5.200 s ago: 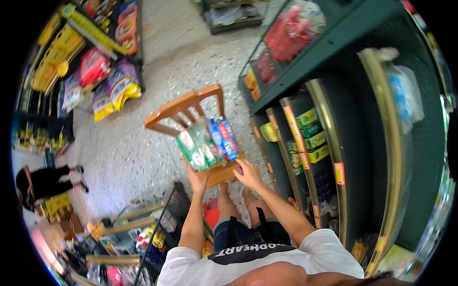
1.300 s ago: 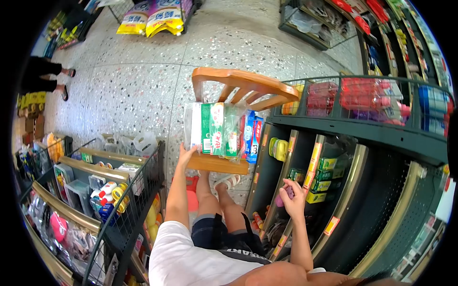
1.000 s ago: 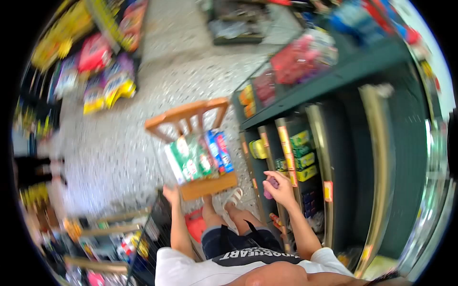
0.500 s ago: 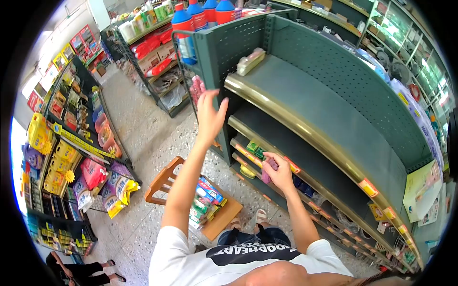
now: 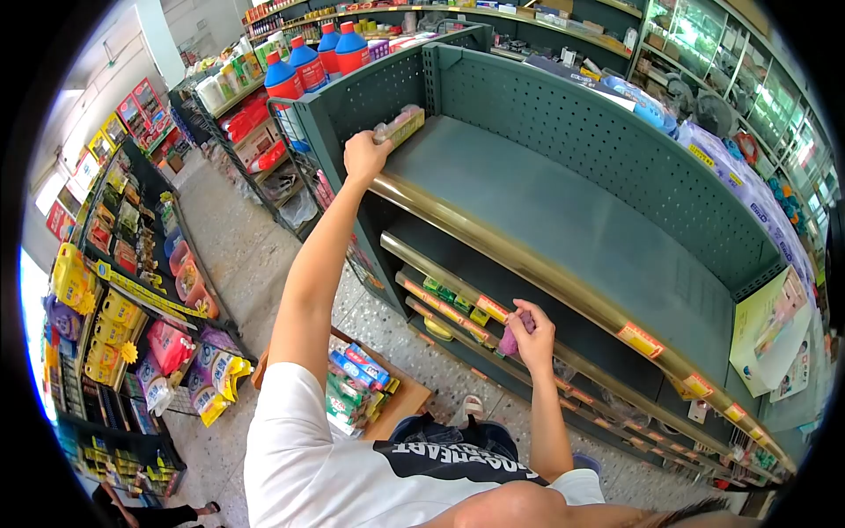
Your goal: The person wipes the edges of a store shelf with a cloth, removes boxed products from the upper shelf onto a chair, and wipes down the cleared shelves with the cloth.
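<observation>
In a shop aisle, over a green shelf unit, we have our left hand at the left end of the top shelf, where a small pale-yellow box topped with something clear-wrapped sits beside the end panel. The hand touches the near end of the box, fingers bent; their tips are hidden, so we cannot tell whether they are closed on it. Lower down, our right hand pinches a crumpled purple cloth between thumb and fingers, in front of the lower shelves. Below our left arm, a wooden chair stands on the speckled floor, its seat bearing boxes in green, blue and red. Beyond the end panel we see blue-and-red bottles. A leaflet stands at the top shelf's right end, and another person's dark trouser leg shows at lower left.
</observation>
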`<state>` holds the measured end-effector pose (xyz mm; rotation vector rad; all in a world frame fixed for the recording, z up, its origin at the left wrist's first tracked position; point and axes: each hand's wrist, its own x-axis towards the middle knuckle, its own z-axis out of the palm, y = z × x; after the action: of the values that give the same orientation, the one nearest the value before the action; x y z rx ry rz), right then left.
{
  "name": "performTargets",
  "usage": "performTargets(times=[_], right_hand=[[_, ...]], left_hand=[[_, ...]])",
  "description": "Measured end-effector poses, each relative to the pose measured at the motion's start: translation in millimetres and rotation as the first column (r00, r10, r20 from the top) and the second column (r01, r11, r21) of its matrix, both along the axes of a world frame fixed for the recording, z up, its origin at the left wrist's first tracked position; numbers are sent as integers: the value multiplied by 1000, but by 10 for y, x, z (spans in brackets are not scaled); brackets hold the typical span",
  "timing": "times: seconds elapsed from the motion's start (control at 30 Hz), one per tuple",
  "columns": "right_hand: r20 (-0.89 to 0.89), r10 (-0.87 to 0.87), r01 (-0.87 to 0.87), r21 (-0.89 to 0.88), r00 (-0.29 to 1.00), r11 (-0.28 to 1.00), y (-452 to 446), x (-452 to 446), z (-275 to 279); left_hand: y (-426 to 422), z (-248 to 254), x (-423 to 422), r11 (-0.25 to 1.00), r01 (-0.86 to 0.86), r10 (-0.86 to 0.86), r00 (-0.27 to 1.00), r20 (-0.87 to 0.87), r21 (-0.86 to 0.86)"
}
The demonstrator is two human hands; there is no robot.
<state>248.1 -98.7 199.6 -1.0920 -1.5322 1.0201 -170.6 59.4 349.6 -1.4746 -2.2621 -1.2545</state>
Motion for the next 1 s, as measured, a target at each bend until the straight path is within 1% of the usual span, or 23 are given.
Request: performTargets(times=[0.03, 0.1, 0.13, 0.17, 0.2, 0.23, 0.3, 0.33, 0.37, 0.43, 0.47, 0.5, 0.53, 0.57, 0.6, 0.63, 0.67, 0.7, 0.77, 0.87, 0.9, 0.97, 1.0], right_hand=[[-14, 10, -10, -19, 1000, 1000, 22, 0, 5], [10, 19, -19, 7, 1000, 1000, 69, -52, 43], [26, 31, -31, 11, 999, 999, 92, -93, 65], [45, 52, -53, 9, 998, 999, 100, -153, 66], [17, 89, -89, -30, 996, 996, 134, -212, 22], [-22, 127, -129, -76, 992, 989, 90, -307, 170], [-1, 200, -200, -37, 980, 979, 145, -473, 74], [-26, 244, -245, -55, 969, 968, 143, -573, 55], [-52, 280, -284, -69, 958, 956, 113, -672, 61], [-39, 353, -355, -104, 935, 929, 48, -886, 80], [-67, 385, -391, -152, 920, 908, -6, -1017, 92], [-58, 425, -428, -179, 904, 886, -41, -1118, 30], [-50, 461, -461, -201, 886, 864, -50, -1225, -54], [-43, 494, -490, -220, 868, 843, -74, -1343, -103], [-66, 529, -530, -216, 846, 820, -146, -1464, -95], [-34, 564, -558, -208, 825, 803, -197, -1566, -118], [0, 596, -584, -201, 803, 786, -250, -1647, -163], [32, 624, -608, -192, 781, 770, -292, -1724, -218], [106, 664, -643, -176, 740, 745, -374, -1832, -293], [233, 698, -688, -134, 678, 713, -525, -1927, -175], [253, 689, -680, -136, 679, 721, -541, -1919, -200], [292, 666, -660, -137, 686, 739, -562, -1856, -255], [308, 655, -639, -166, 690, 751, -576, -1819, -242]], left_hand=[[-61, 36, 24, 999, 1, -1, 1000, 10, 54], [-264, 106, 30, 992, 34, -44, 996, 79, 123], [-437, 130, 67, 981, 27, -49, 992, 113, 190], [-674, 170, 104, 980, 23, -47, 992, 118, 197], [-933, 187, 136, 977, 24, -60, 984, 166, 213], [-1226, 147, 154, 975, 9, -59, 974, 218, 224], [-1851, -35, 122, 970, -28, -56, 941, 334, 240], [-2232, -84, 143, 983, -82, 20, 936, 351, 164], [-2598, -237, 94, 986, -144, 111, 943, 313, 86], [-3326, -688, 3, 968, -251, 239, 929, 283, 4], [-3684, -996, -38, 956, -288, 280, 856, 435, -49], [-4040, -1305, -81, 940, -325, 326, 756, 568, -107], [-4350, -1600, -81, 909, -399, 387, 708, 591, -118], [-4662, -1886, -50, 835, -519, 541, 718, 438, -181], [-4941, -2111, 3, 769, -556, 639, 650, 411, -316], [-5132, -2302, 116, 718, -618, 690, 575, 440, -320], [-5329, -2601, 190, 673, -664, 730, 523, 440, -327], [-5477, -2915, 259, 593, -725, 793, 452, 409, -349], [-5717, -3606, 371, 512, -754, 832, 318, 454, -411], [-5606, -3989, 593, 447, -761, 853, 203, 481, -470], [-5504, -4023, 640, 467, -725, 841, 186, 508, -507], [-5255, -4178, 717, 471, -722, 850, 218, 479, -508], [-5140, -4309, 745, 471, -733, 850, 227, 476, -491]])
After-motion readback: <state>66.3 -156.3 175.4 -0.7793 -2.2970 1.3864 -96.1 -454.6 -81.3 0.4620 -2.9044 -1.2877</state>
